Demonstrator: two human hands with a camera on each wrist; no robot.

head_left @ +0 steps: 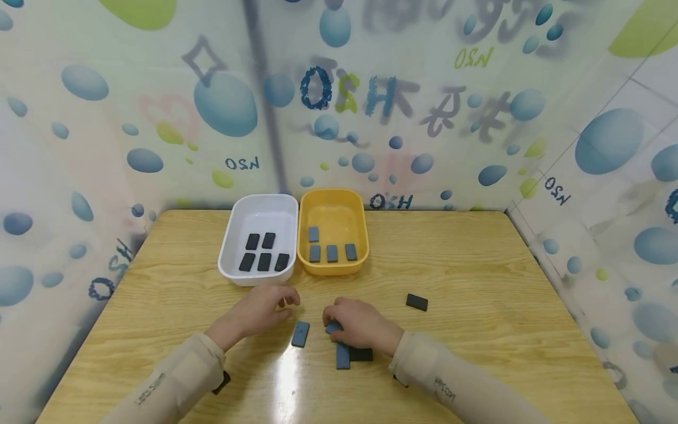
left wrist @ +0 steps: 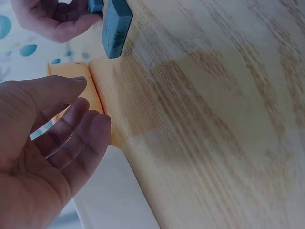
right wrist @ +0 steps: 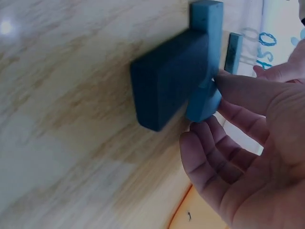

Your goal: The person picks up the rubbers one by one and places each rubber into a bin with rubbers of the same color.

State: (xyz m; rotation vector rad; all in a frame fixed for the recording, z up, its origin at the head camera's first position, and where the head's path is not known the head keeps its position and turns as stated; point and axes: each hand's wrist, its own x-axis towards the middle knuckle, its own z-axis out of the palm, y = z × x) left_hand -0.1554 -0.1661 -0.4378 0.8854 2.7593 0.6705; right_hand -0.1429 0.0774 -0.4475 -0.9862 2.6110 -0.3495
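My right hand [head_left: 363, 324] pinches a blue block [right wrist: 204, 102] between thumb and fingers, low over the table. Right by it lie another blue block [head_left: 343, 357] and a black block [head_left: 361, 354], close together. The left hand [head_left: 263, 315] hovers in front of the white tray with loosely bent fingers and nothing in them; the left wrist view shows its palm bare. Between the two hands a single blue block [head_left: 300, 334] lies flat on the wood.
The white tray [head_left: 226, 259] holds several black blocks, and the yellow tray [head_left: 333, 270] beside it several blue ones. Off to the right lies a black block [head_left: 416, 302]. A patterned wall [head_left: 424, 147] borders the back of the wooden table [head_left: 466, 259].
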